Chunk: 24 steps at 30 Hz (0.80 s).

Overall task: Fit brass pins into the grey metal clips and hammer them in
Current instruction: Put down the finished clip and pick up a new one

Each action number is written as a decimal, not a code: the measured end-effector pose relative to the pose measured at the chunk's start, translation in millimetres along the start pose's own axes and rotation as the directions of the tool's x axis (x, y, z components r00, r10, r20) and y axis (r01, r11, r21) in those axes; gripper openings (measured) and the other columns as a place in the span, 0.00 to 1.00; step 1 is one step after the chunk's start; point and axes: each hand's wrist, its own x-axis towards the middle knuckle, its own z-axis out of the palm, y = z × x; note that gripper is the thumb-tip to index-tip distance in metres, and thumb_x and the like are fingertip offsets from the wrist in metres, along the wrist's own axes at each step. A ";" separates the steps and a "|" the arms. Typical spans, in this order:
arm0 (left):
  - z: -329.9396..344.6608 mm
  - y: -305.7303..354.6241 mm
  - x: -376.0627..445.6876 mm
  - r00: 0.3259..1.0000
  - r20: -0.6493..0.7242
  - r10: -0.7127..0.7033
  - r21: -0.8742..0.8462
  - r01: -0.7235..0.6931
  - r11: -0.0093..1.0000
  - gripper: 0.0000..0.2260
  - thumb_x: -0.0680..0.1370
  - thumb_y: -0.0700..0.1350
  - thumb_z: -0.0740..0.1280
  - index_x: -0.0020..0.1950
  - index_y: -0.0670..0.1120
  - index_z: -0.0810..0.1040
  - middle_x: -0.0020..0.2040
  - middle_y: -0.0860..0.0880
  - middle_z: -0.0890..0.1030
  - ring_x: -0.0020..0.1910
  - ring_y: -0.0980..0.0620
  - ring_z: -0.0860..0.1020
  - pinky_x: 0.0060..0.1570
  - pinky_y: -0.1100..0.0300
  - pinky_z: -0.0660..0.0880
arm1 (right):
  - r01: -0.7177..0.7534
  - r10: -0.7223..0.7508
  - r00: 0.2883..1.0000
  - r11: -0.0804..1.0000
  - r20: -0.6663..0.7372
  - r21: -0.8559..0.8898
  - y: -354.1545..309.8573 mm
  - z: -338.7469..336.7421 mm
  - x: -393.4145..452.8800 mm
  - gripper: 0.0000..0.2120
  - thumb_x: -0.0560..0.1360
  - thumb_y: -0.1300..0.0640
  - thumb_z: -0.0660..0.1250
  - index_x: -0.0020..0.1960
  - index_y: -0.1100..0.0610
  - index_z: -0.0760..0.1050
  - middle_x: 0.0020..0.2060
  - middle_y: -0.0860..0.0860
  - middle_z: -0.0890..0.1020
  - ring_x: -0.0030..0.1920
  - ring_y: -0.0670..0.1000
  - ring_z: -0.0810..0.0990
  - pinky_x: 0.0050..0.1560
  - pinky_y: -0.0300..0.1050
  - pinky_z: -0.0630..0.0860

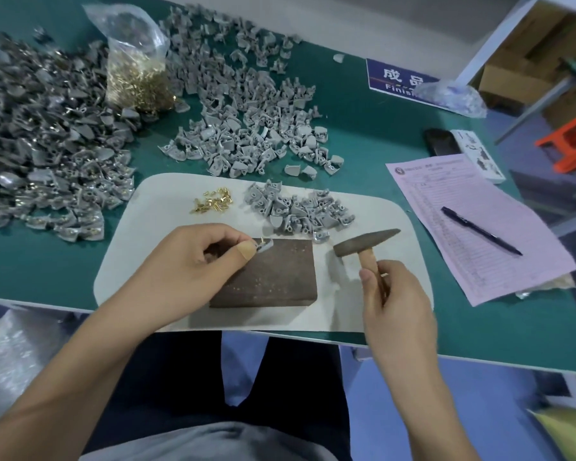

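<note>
My left hand [193, 257] pinches a grey metal clip [266, 245] with a brass pin standing in it, held on the far left corner of a brown metal block [273, 277]. My right hand [396, 301] grips the wooden handle of a small hammer [366, 242], whose head hovers just right of the block. Loose brass pins [213, 201] lie on the white mat [153, 221]. A small pile of grey clips [296, 209] sits beside them on the mat.
Large heaps of grey clips [246, 104] and pinned clips [40, 144] cover the green table [363, 128]. A plastic bag of brass pins [135, 68] stands behind. A pink form [463, 227] with a pen [479, 229], a phone [441, 141] and a blue sign [396, 78] lie right.
</note>
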 end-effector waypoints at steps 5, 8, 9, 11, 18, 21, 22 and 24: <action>-2.7 0.3 -0.4 0.998 0.035 -0.050 -0.088 0.053 0.995 0.06 0.78 0.49 0.70 0.43 0.51 0.85 0.43 0.46 0.85 0.39 0.50 0.78 0.39 0.62 0.71 | -0.003 -0.023 0.998 0.931 -0.067 -0.365 -8.5 -4.0 5.3 0.10 0.82 0.48 0.66 0.55 0.52 0.83 0.45 0.54 0.80 0.49 0.60 0.75 0.50 0.54 0.65; -7.7 -0.6 -1.4 0.997 0.037 -0.062 -0.095 0.065 0.993 0.05 0.78 0.50 0.70 0.44 0.53 0.85 0.44 0.47 0.86 0.39 0.51 0.77 0.40 0.60 0.70 | 0.168 -0.173 0.977 0.984 -0.123 -0.052 -27.0 -5.4 7.2 0.07 0.81 0.53 0.67 0.55 0.51 0.82 0.46 0.49 0.80 0.48 0.56 0.78 0.51 0.55 0.73; -10.4 -2.2 -1.8 0.997 0.035 -0.069 -0.100 0.072 0.992 0.05 0.78 0.51 0.70 0.44 0.54 0.85 0.44 0.48 0.86 0.38 0.51 0.77 0.42 0.58 0.70 | 0.283 -0.273 0.955 0.956 -0.116 0.081 -36.6 -4.5 6.3 0.07 0.81 0.54 0.66 0.54 0.51 0.82 0.46 0.46 0.80 0.46 0.52 0.78 0.51 0.53 0.75; -16.9 -6.0 -4.1 0.997 0.024 -0.076 -0.099 0.078 0.992 0.05 0.77 0.52 0.70 0.45 0.54 0.85 0.41 0.50 0.85 0.34 0.52 0.74 0.39 0.59 0.68 | 0.475 -0.474 0.878 0.852 -0.059 0.223 -59.8 0.8 3.0 0.08 0.81 0.53 0.66 0.57 0.51 0.82 0.47 0.44 0.79 0.47 0.47 0.78 0.52 0.48 0.76; -57.1 -24.8 -21.5 0.992 -0.005 -0.129 -0.094 0.128 0.987 0.07 0.77 0.55 0.70 0.45 0.55 0.85 0.25 0.51 0.69 0.25 0.55 0.62 0.26 0.63 0.59 | 0.691 -0.738 0.675 0.642 0.022 0.333 -128.7 43.5 -0.2 0.08 0.77 0.57 0.74 0.56 0.55 0.83 0.48 0.48 0.82 0.49 0.54 0.81 0.49 0.56 0.78; -80.5 -41.2 -33.2 0.990 -0.033 -0.135 -0.142 0.129 0.981 0.13 0.75 0.62 0.68 0.48 0.54 0.85 0.30 0.40 0.72 0.31 0.50 0.64 0.34 0.57 0.60 | 0.731 -0.782 0.623 0.577 -0.011 0.366 -153.3 60.8 -2.8 0.06 0.77 0.56 0.73 0.54 0.55 0.84 0.46 0.46 0.83 0.48 0.52 0.81 0.49 0.55 0.78; -87.6 -47.8 -37.1 0.988 -0.055 -0.142 -0.154 0.132 0.979 0.15 0.75 0.64 0.68 0.48 0.54 0.85 0.31 0.39 0.73 0.32 0.50 0.65 0.35 0.55 0.61 | 0.737 -0.797 0.604 0.554 -0.010 0.387 -162.0 66.9 -4.7 0.06 0.77 0.56 0.73 0.53 0.55 0.84 0.46 0.46 0.83 0.48 0.52 0.81 0.49 0.54 0.78; -100.1 -61.6 -44.7 0.983 -0.100 -0.152 -0.170 0.133 0.976 0.17 0.75 0.65 0.69 0.50 0.53 0.84 0.36 0.35 0.78 0.35 0.49 0.69 0.39 0.55 0.65 | 0.736 -0.820 0.573 0.524 0.018 0.429 -178.6 79.3 -9.1 0.05 0.78 0.57 0.73 0.53 0.55 0.83 0.47 0.46 0.84 0.48 0.52 0.81 0.49 0.53 0.78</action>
